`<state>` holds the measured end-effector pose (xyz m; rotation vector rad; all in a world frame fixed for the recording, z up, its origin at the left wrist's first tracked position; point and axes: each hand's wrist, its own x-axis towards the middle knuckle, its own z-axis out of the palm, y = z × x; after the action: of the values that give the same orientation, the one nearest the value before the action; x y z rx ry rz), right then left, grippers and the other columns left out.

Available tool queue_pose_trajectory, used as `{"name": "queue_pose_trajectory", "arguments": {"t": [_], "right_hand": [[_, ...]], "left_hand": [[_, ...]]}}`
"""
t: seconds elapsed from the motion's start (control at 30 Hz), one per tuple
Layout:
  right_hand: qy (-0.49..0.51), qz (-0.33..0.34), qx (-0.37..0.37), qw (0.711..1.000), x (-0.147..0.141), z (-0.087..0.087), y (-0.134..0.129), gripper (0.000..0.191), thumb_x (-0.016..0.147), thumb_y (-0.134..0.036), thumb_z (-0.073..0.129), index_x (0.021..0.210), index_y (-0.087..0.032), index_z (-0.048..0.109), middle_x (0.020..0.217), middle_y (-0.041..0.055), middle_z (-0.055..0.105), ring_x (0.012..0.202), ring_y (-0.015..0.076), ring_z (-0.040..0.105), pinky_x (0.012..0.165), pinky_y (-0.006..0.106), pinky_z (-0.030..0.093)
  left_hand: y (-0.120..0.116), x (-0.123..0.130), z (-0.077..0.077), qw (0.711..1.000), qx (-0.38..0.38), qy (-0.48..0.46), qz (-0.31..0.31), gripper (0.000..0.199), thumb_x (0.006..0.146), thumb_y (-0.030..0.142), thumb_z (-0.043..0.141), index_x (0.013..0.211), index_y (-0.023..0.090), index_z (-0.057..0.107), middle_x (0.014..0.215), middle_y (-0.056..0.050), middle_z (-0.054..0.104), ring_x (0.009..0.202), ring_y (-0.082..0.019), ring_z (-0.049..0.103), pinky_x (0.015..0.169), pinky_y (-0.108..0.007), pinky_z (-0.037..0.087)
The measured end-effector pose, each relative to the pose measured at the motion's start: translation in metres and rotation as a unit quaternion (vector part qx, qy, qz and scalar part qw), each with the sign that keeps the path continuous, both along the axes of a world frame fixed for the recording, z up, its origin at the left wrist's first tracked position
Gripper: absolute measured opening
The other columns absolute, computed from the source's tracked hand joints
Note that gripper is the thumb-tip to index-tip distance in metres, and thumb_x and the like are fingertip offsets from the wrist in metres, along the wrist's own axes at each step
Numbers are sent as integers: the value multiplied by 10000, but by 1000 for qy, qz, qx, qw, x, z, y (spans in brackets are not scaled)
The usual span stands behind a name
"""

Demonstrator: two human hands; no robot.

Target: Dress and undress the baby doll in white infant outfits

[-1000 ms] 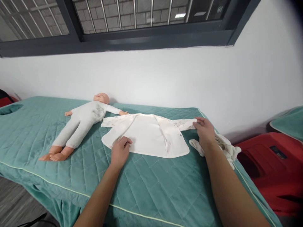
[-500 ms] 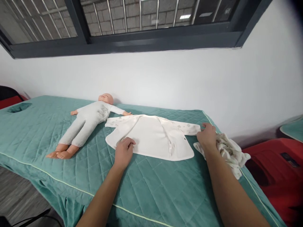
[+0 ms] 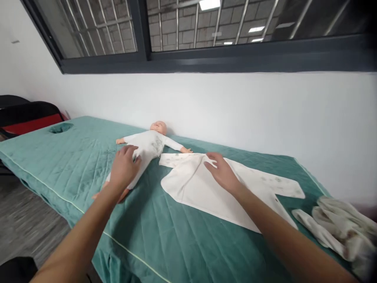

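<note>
A green quilted-fabric bed is bearing a bald, white-bodied baby doll. Beside it, a white long-sleeved cloth jacket is lying spread flat, laying-out apparently finished, off the doll. Crumpled off-white cloth is resting at right. The left hand is hovering by the doll, the right hand over the jacket, each grip open, empty.

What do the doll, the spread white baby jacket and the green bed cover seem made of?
Doll: head likely smooth vinyl or plastic, from its faint sheen; body probably cloth, matte and rumpled.
Baby jacket: probably thin cotton, matte with soft folds.
Bed cover: likely quilted plush, from its soft sheen and stitched lines; fibre unclear.
</note>
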<state>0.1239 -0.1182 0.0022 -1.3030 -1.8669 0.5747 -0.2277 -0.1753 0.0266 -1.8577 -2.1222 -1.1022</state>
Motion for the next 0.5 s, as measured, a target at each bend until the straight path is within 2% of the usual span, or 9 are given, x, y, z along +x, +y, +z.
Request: {"name": "queue_pose_trajectory", "arguments": {"t": [0.07,0.13,0.23,0.3,0.4,0.43,0.47,0.5], "right_hand": [[-14,39,-42,998,-49,7,39,435,929,-459,522,1292,-219,514,1418,122,544,1321,255,512,1084,423,434],[-48,46,-92,994,-94,13,83,502,931,-480,521,1332,-181,487,1427,151,541,1332,256,507,1092,397,419],[-64,38,-121,990,-149,17,143,706,897,-600,521,1400,-115,420,1400,216,556,1304,323,530,1067,440,428],[-63,39,-127,989,-176,17,173,859,855,-704,502,1437,-84,374,1396,249,552,1286,375,539,1050,479,434],[-54,68,-130,988,-205,18,199,879,818,-776,478,1426,-143,425,1393,195,580,1268,394,552,1032,464,457],[-51,81,-129,987,-213,18,204,844,819,-778,475,1405,-171,461,1378,166,601,1262,390,558,1027,453,466],[-48,94,-129,986,-219,18,207,815,820,-778,474,1384,-189,491,1359,145,619,1254,386,565,1024,449,474],[-47,103,-131,985,-225,19,210,810,819,-780,476,1374,-192,505,1349,139,627,1248,384,569,1022,454,479]], "left_hand": [[22,-43,1,992,-100,-43,61,494,869,390,559,1298,146,588,1386,-187,555,1233,-360,552,1051,-509,418],[39,-71,0,969,-195,-134,75,513,885,458,553,1279,133,607,1309,-192,620,1147,-348,617,983,-483,473],[55,-89,-2,918,-257,-302,-2,492,903,530,544,1170,136,669,1128,-138,723,1022,-297,676,877,-405,535],[62,-91,-5,864,-263,-422,-73,530,898,568,551,1162,123,664,1008,-108,752,944,-268,697,795,-365,560],[71,-89,-10,784,-283,-534,-142,563,927,577,501,1128,72,649,834,-102,747,847,-253,715,704,-352,573],[74,-89,-12,773,-292,-541,-155,549,940,568,479,1081,69,658,788,-101,739,821,-251,718,686,-353,574],[77,-90,-14,781,-282,-535,-158,528,949,551,469,1021,67,668,740,-98,728,787,-248,720,663,-351,575],[79,-91,-15,803,-253,-518,-152,505,954,528,470,962,65,672,694,-92,715,754,-244,719,638,-346,574]]}}
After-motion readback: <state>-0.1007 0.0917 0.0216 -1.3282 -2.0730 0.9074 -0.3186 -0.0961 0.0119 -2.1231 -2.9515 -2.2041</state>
